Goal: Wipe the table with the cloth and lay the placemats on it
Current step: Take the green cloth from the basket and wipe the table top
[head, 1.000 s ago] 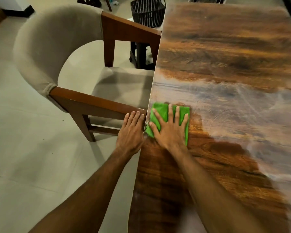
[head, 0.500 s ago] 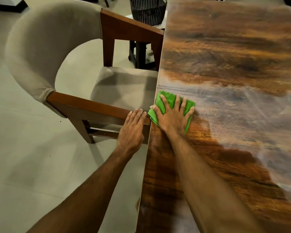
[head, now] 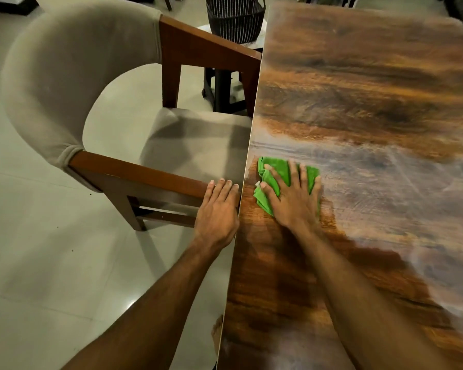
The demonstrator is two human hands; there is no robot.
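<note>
A green cloth lies bunched on the glossy wooden table, close to its left edge. My right hand presses flat on the cloth with fingers spread and straight. My left hand rests flat on the near wooden armrest of the chair beside the table's edge, fingers straight. No placemats are in view.
A beige upholstered chair with wooden arms stands tucked against the table's left side. A dark slatted basket sits on a small stand beyond the chair. Pale tiled floor lies to the left.
My right hand has slid the cloth a little farther up and to the right from the table's edge, and the cloth has bunched. My left hand stays on the armrest.
</note>
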